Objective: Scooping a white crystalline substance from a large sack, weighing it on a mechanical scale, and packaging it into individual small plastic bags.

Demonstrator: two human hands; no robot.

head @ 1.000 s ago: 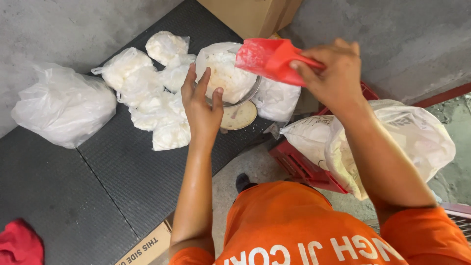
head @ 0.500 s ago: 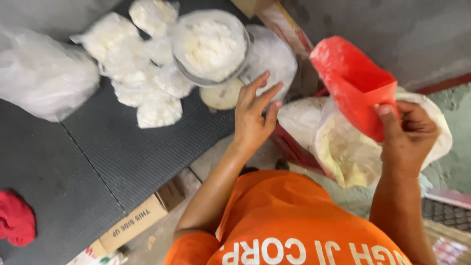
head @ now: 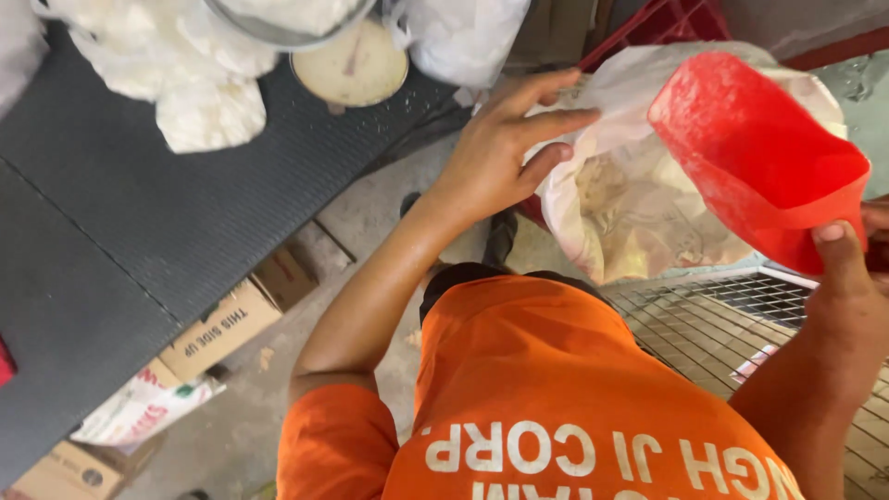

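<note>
The left hand (head: 500, 153) rests on the rim of a large, open, translucent white plastic sack (head: 639, 199), fingers spread and pressing the plastic edge down; it grips nothing closed. Inside the sack lies a pale, off-white crumbly mass. The right hand (head: 847, 278) holds a red plastic scoop (head: 755, 153) by its lower end, thumb pressed against the outside; the other fingers are hidden behind it. The scoop hangs tilted just above the sack's mouth, its hollow looking empty. On the dark ribbed table (head: 139, 213) sits a round cream dial scale (head: 350, 63) under a metal bowl (head: 278, 23) of white material, beside small filled white plastic bags (head: 208, 111). Flattened cardboard boxes (head: 218, 324) lie below the table's edge.
</note>
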